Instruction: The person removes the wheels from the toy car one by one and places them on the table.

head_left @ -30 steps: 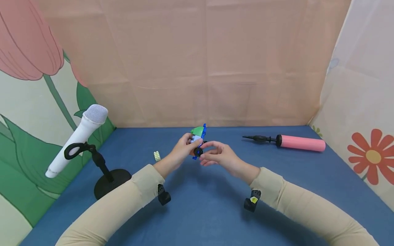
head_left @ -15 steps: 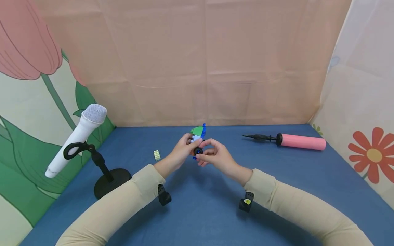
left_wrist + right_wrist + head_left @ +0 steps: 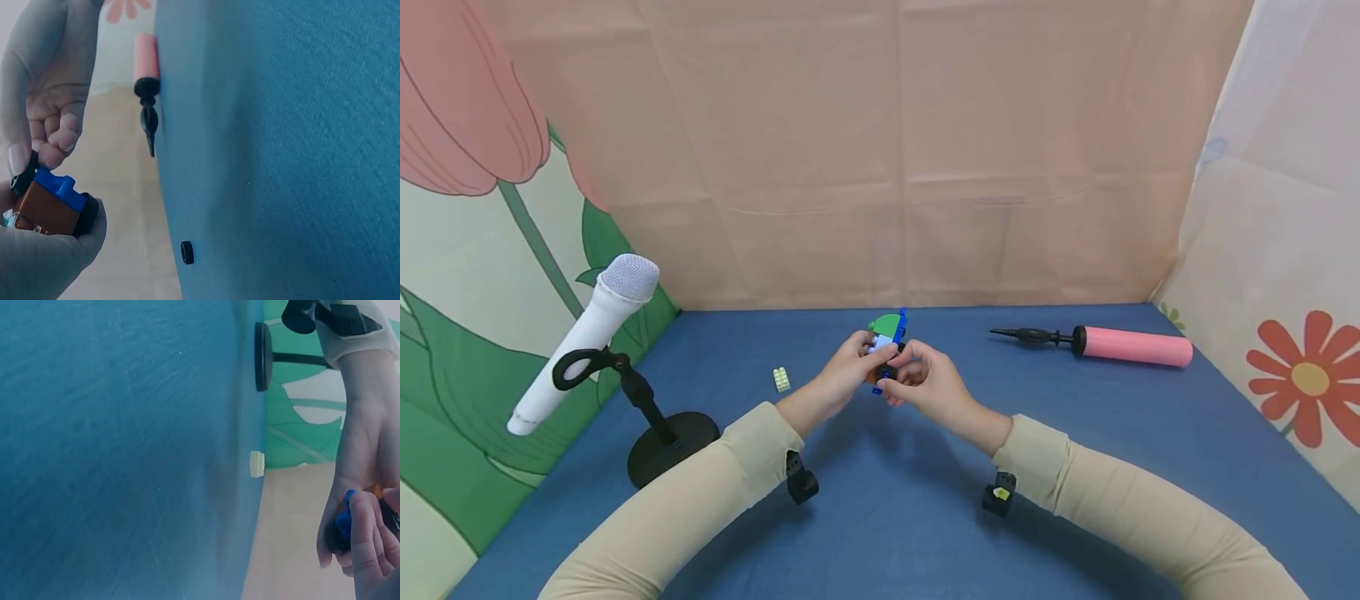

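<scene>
No lettering, label, brand, number or sign is being shown legibly in any view. On the black right wrist camera [image 3: 994, 505], a small yellow patch [image 3: 1002, 493] is being displayed, too small for any marking to be read.

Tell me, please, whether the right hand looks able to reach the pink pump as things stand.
Probably yes: nothing visible stands between the right hand and the pump, though it pinches a black wheel at the toy.
</scene>
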Demonstrator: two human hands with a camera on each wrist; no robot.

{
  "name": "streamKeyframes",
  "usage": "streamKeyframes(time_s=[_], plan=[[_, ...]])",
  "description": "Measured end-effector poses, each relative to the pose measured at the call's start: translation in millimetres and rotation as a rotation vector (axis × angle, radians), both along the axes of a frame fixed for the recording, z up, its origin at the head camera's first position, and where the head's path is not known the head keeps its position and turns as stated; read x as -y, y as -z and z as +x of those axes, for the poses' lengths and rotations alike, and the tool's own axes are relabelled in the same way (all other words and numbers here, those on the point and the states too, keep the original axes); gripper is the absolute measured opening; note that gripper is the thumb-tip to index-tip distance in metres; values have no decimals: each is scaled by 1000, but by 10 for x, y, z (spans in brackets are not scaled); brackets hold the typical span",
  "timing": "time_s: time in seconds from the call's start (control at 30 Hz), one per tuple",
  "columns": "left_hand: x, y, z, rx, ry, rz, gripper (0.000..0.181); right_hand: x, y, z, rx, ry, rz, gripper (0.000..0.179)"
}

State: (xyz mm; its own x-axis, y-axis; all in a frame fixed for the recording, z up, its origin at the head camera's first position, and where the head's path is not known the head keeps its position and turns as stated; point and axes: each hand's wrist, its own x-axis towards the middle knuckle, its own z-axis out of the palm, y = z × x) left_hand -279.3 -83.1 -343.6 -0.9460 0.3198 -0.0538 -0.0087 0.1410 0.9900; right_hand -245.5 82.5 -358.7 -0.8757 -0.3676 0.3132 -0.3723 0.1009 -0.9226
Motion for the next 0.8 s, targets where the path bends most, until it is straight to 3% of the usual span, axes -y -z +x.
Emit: streamKeyframes(time_s=[0.27,0.8], plan=[[0,-19,-7,-16,25,-102,56,4,-22,27,-71,61,78,25],[-5,-22,-35,-18,54,-116,54,25,14,40,-137,91,127,17]])
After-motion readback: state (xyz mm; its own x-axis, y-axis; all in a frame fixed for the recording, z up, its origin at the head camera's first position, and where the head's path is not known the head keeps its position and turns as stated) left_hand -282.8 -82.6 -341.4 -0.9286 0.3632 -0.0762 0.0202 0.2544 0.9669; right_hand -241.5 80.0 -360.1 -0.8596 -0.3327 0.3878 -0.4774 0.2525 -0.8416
